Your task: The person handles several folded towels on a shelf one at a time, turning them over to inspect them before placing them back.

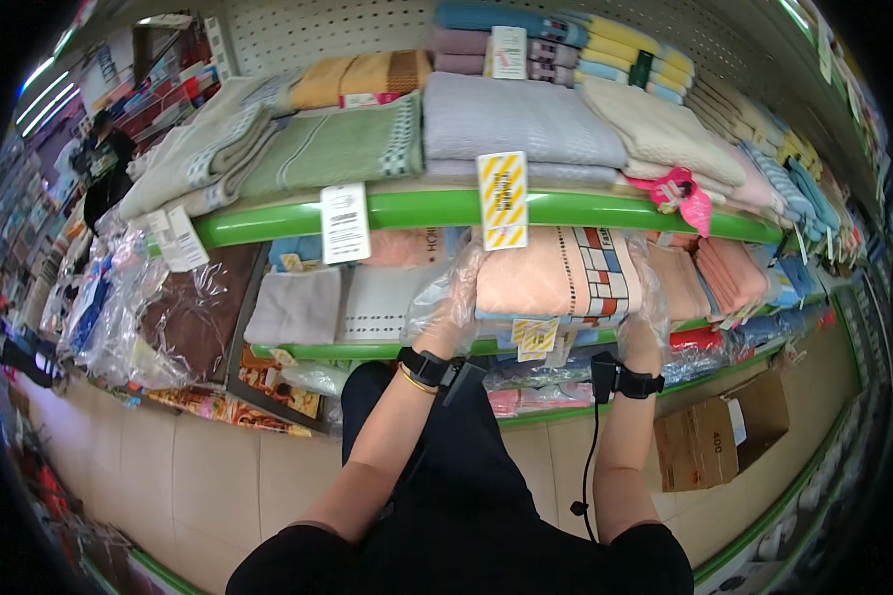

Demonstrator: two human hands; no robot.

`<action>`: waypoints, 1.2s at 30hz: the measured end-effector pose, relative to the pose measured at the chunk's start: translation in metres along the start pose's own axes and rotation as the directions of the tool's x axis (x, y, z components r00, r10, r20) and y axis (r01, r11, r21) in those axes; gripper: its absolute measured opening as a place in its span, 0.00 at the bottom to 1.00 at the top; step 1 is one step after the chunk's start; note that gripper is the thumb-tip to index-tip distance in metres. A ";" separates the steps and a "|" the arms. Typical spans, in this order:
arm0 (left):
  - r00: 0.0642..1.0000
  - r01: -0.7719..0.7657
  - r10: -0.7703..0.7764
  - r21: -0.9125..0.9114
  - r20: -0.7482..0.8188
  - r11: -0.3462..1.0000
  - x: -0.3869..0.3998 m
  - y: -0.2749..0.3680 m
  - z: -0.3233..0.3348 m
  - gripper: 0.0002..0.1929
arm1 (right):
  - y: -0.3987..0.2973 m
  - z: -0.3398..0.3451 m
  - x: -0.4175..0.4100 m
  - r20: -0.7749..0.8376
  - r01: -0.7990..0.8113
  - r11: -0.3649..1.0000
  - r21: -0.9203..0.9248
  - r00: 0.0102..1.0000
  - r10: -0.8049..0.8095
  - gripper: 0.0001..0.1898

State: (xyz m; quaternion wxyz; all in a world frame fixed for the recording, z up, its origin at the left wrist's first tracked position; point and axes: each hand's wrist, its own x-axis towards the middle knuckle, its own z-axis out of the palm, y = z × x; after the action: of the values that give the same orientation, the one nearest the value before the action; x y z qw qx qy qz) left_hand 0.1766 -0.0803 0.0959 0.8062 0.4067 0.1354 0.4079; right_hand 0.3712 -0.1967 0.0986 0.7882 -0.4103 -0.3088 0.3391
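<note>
Between my two hands is a stack of folded towels, with a peach towel [525,274] on top that has a patterned band of red, blue and white blocks. My left hand [458,297], in a clear plastic glove, grips the stack's left side. Gloved the same way, my right hand [644,297] holds its right side. Yellow-striped tags [536,338] hang at the stack's front. The stack is at the lower shelf [387,338], just under the green edge [417,210] of the upper shelf. A folded grey towel [298,305] lies to the left on the lower shelf.
Folded towels, among them a green one [335,145] and a lavender one [517,123], fill the upper shelf. Peach towels [729,275] lie to the right below. An open cardboard box [722,435] stands on the floor at right. Plastic-wrapped goods [171,320] and a person [108,167] are at left.
</note>
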 end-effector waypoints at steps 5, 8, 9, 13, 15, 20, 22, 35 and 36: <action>0.974 0.057 -0.071 -0.067 -0.216 0.996 -0.016 0.031 -0.048 0.22 | 0.013 0.050 -0.025 0.434 0.602 0.352 -0.717 0.780 -0.450 0.17; 0.977 -0.147 0.147 0.013 -0.157 0.989 -0.023 0.042 -0.104 0.23 | 0.043 0.074 -0.026 0.519 0.619 0.206 -0.758 0.764 -0.384 0.18; 0.968 -0.183 0.181 0.006 -0.174 0.983 -0.024 0.045 -0.122 0.22 | 0.051 0.088 -0.031 0.457 0.537 0.303 -0.787 0.838 -0.297 0.21; 0.971 -0.147 0.139 -0.025 -0.192 0.989 -0.044 0.070 -0.134 0.20 | 0.083 0.121 -0.035 0.476 0.557 0.384 -0.736 0.830 -0.289 0.24; 0.968 -0.119 0.110 -0.027 -0.227 0.993 -0.047 0.070 -0.148 0.22 | 0.094 0.146 -0.045 0.349 0.379 0.779 -0.499 0.911 -0.220 0.21; 0.927 0.118 -0.147 -0.105 -0.345 0.987 -0.041 0.049 -0.203 0.30 | 0.185 0.123 -0.016 0.154 -0.360 0.925 0.120 0.927 0.341 0.18; 0.930 0.129 -0.147 -0.076 -0.337 0.989 -0.041 0.043 -0.207 0.32 | 0.193 0.119 -0.018 0.153 -0.233 0.973 0.006 0.961 0.229 0.16; 0.947 -0.061 0.024 -0.104 -0.320 0.993 -0.037 0.015 -0.231 0.30 | 0.215 0.109 -0.002 0.108 -0.291 0.910 0.294 0.957 0.271 0.28; 0.944 -0.103 0.070 -0.085 -0.321 0.991 -0.036 0.012 -0.235 0.29 | 0.216 0.107 0.000 0.099 -0.290 0.910 0.296 0.957 0.273 0.28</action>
State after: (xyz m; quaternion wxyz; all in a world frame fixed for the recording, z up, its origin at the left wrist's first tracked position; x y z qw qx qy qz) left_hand 0.0183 0.0241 -0.0473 0.7747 0.3000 0.2246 0.5093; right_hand 0.2285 -0.0565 -0.0363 0.7763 -0.3132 -0.2117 0.5044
